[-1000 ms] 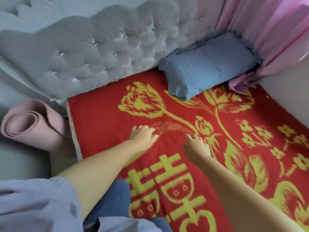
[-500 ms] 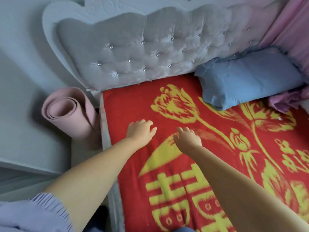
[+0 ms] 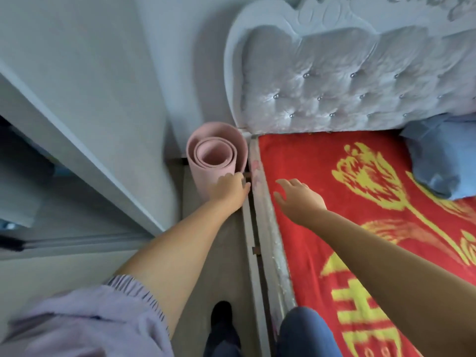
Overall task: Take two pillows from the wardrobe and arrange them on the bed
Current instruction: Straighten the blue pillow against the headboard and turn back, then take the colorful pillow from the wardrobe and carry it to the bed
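Note:
One blue pillow (image 3: 441, 161) lies at the head of the bed, against the grey tufted headboard (image 3: 360, 81), at the right edge of view. The bed carries a red blanket (image 3: 309, 155) with yellow flowers and characters. My left hand (image 3: 230, 189) hangs over the gap beside the bed, in front of a rolled pink mat, fingers loose and holding nothing. My right hand (image 3: 298, 195) hovers over the blanket's left edge, fingers spread and empty. A white wardrobe door (image 3: 85, 155) stands at the left; the dark inside behind it is blurred.
A rolled pink mat (image 3: 215, 155) stands upright in the corner between the wall and the bed frame (image 3: 268, 228). A narrow strip of grey floor (image 3: 224, 253) runs between wardrobe and bed. My dark shoe (image 3: 221, 315) and blue-trousered knee (image 3: 304, 331) are at the bottom.
The view has swung left, away from the bed toward the wardrobe. Both hands have come off the blanket's middle and shifted left; the left hand is now past the bed's edge.

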`<act>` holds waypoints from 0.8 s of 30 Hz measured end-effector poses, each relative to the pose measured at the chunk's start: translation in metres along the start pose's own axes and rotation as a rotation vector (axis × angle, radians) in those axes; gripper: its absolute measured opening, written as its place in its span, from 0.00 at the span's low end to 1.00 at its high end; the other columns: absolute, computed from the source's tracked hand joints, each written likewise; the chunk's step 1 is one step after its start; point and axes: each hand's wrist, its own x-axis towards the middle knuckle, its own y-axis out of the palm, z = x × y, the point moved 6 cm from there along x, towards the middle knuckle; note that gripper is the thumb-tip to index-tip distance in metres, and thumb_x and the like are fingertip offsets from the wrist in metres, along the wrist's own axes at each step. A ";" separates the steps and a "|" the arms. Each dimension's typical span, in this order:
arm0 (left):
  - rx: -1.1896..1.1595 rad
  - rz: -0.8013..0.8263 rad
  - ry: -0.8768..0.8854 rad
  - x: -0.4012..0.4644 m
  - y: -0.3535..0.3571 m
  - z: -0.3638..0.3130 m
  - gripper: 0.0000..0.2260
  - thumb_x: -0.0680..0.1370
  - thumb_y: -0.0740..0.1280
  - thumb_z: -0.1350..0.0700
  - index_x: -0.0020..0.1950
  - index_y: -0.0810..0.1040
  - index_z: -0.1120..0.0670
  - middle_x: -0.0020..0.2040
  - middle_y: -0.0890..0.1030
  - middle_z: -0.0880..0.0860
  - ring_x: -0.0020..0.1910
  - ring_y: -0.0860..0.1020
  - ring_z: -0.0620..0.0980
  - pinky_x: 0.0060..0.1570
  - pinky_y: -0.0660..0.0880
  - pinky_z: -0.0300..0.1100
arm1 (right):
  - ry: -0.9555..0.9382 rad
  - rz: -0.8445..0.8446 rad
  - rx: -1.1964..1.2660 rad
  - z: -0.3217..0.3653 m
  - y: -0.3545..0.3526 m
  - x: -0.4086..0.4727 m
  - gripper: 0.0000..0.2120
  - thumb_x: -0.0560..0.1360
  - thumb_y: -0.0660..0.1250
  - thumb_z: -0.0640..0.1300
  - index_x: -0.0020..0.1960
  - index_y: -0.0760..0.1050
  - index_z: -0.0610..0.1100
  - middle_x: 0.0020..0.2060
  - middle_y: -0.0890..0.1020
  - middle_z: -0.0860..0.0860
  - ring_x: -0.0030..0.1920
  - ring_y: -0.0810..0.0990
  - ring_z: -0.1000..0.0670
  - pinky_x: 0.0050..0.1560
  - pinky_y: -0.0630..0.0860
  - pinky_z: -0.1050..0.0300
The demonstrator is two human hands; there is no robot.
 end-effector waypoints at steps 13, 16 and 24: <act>0.037 -0.140 -0.274 -0.101 -0.074 0.163 0.14 0.78 0.60 0.47 0.57 0.76 0.54 0.57 0.79 0.58 0.55 0.77 0.60 0.48 0.72 0.48 | -0.297 0.175 -0.114 0.173 0.045 -0.017 0.18 0.80 0.55 0.49 0.67 0.69 0.44 0.62 0.74 0.42 0.60 0.75 0.39 0.57 0.74 0.44; 0.049 -0.178 -0.385 -0.144 -0.084 0.214 0.14 0.78 0.61 0.47 0.56 0.76 0.54 0.54 0.80 0.58 0.55 0.78 0.60 0.50 0.74 0.49 | -0.371 0.210 -0.092 0.231 0.071 -0.025 0.17 0.79 0.55 0.50 0.64 0.69 0.44 0.60 0.76 0.41 0.59 0.76 0.39 0.56 0.74 0.46; -0.054 -0.097 -0.546 -0.226 -0.083 0.322 0.15 0.79 0.60 0.48 0.58 0.76 0.55 0.58 0.79 0.58 0.59 0.76 0.59 0.53 0.74 0.49 | -0.556 0.336 -0.156 0.344 0.130 -0.063 0.20 0.80 0.53 0.53 0.70 0.64 0.49 0.64 0.74 0.45 0.63 0.75 0.41 0.59 0.75 0.44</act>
